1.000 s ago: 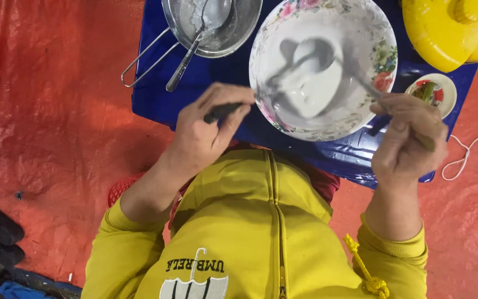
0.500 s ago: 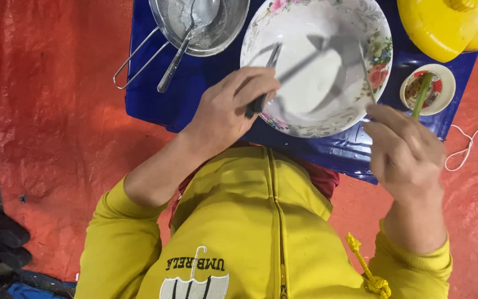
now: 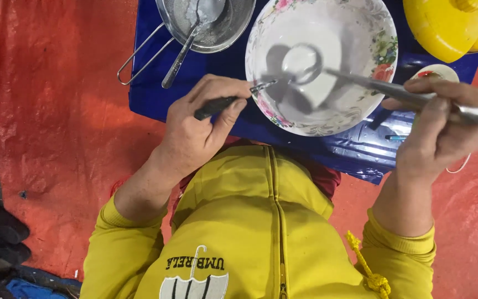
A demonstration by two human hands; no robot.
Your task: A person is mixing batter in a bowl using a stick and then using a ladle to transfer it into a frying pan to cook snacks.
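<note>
My left hand [image 3: 195, 133] grips a black-handled metal utensil [image 3: 217, 105]; its tip rests at the near rim of a large white bowl with a flower pattern [image 3: 385, 52]. The bowl holds a white liquid. My right hand [image 3: 438, 127] is closed around the long handle of a metal ladle [image 3: 360, 80]. The ladle's round cup sits in the liquid near the bowl's middle. Both hands come out of yellow sleeves, and my yellow zip top fills the bottom of the view.
The bowl stands on a low blue surface [image 3: 150, 94] over an orange tarp [image 3: 56, 111]. A metal strainer [image 3: 222, 30] with a spoon [image 3: 181, 55] in it stands at the back left. A yellow pot [image 3: 449, 25] and a small dish [image 3: 438, 72] are at the right.
My right hand has swung the ladle into the bowl from the right. My left hand drew its utensil back from over the bowl to the near rim.
</note>
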